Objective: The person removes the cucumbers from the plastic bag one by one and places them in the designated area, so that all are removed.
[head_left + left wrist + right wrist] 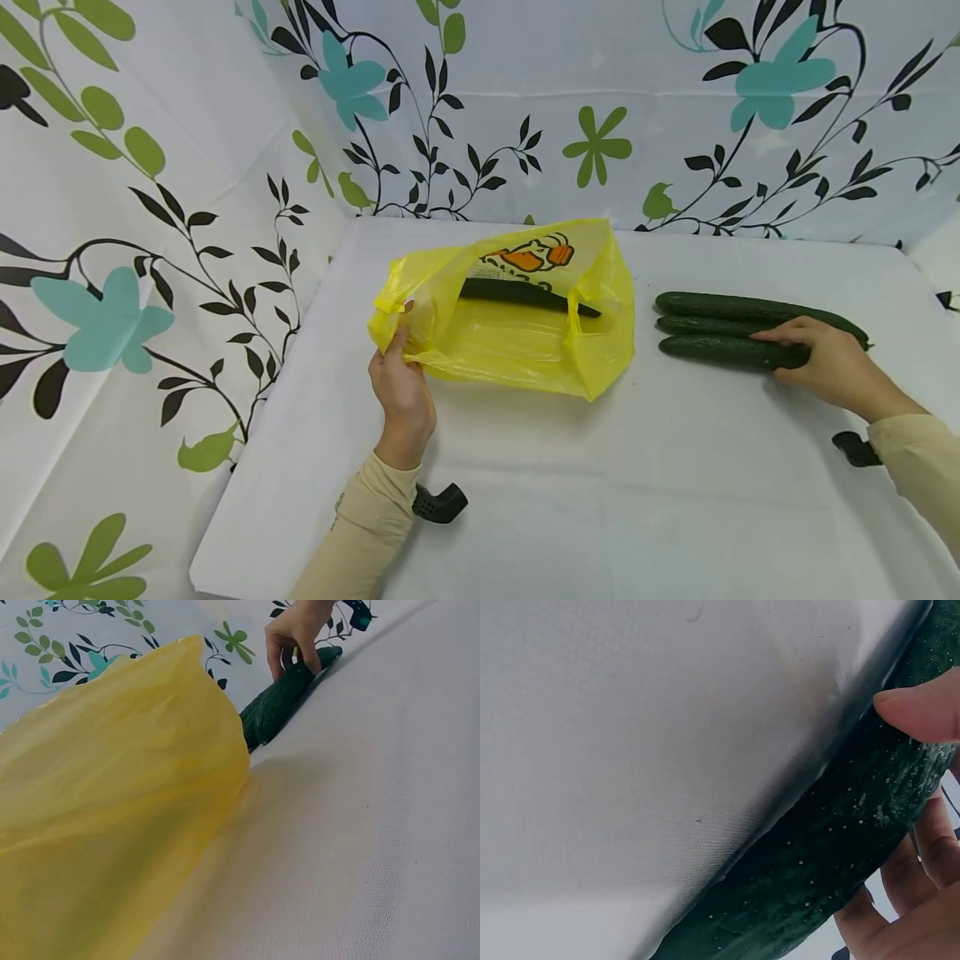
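A yellow plastic bag (603, 367) lies on the table with its mouth gaping toward me. Inside it, one dark green cucumber (517, 293) is partly visible. My left hand (403, 400) grips the bag's left edge; in the left wrist view the bag (127, 795) fills the left side. To the right, three cucumbers lie side by side: a far one (735, 306), a middle one (699, 326) and a near one (720, 350). My right hand (832, 367) holds the near cucumber, thumb (922, 709) on one side and fingers on the other.
A white cloth covers the table (562, 500). Behind it and along the left hangs a curtain (487, 100) with leaves and flowers. Black devices (441, 503) sit at both wrists.
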`<state>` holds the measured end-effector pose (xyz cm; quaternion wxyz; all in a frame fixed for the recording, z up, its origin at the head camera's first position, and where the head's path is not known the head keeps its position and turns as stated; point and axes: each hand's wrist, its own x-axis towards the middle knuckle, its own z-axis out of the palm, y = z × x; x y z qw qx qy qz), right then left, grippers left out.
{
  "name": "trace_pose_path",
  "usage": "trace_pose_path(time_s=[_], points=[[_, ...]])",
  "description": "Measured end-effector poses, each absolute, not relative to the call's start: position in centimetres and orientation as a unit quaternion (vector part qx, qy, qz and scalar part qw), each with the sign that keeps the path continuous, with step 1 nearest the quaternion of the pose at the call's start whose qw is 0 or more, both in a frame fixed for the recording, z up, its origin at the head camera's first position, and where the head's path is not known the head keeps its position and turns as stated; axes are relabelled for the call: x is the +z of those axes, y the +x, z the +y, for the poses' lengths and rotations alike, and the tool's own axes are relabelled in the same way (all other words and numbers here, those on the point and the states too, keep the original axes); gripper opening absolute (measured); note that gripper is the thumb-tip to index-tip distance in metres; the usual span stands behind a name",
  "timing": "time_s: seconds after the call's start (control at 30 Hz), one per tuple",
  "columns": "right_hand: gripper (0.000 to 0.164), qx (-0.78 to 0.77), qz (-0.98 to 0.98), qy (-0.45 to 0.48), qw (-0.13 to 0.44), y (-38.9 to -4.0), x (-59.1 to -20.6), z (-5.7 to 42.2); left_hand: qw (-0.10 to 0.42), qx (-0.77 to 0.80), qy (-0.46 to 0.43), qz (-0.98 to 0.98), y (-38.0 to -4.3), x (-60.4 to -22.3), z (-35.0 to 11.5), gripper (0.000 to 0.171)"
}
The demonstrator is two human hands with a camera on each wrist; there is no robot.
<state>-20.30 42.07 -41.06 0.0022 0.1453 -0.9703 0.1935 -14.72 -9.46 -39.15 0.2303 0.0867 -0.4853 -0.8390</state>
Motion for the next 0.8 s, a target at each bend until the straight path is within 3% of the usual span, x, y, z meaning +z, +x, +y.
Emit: trace_pose_path(time_s=[0.27,0.8], points=[[0.053,0.197,-0.972,0.129,-0.025,-20.28,-40.86,41.92,0.234,-0.839,0.088,-0.483,-14.71,-39.31,-9.54,0.038],[0.054,0.187,-0.975,0.119,-0.013,-19.51,-40.63,41.68,0.23,-0.841,0.09,-0.482,-14.93,-39.19,-9.59,0.037]])
